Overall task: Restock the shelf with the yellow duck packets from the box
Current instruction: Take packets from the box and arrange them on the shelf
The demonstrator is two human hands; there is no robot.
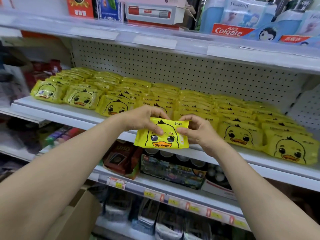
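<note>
A yellow duck packet [164, 138] is held upright in front of the white shelf [57, 112]. My left hand [144, 120] grips its upper left edge, thumb across the duck's face. My right hand [195, 131] pinches its right edge. Just behind the held packet, several rows of the same duck packets [239, 134] stand leaning on the shelf, running from far left to far right. The cardboard box [81, 212] shows at the lower left, below my left forearm; its inside is hidden.
A pegboard back wall [190, 70] rises behind the packets. The shelf above carries Colgate toothpaste boxes [230, 31] and red and blue cartons [79, 6]. Below sit card decks [121, 156] and boxed goods [171, 172], with price tags [150, 194] along the edges.
</note>
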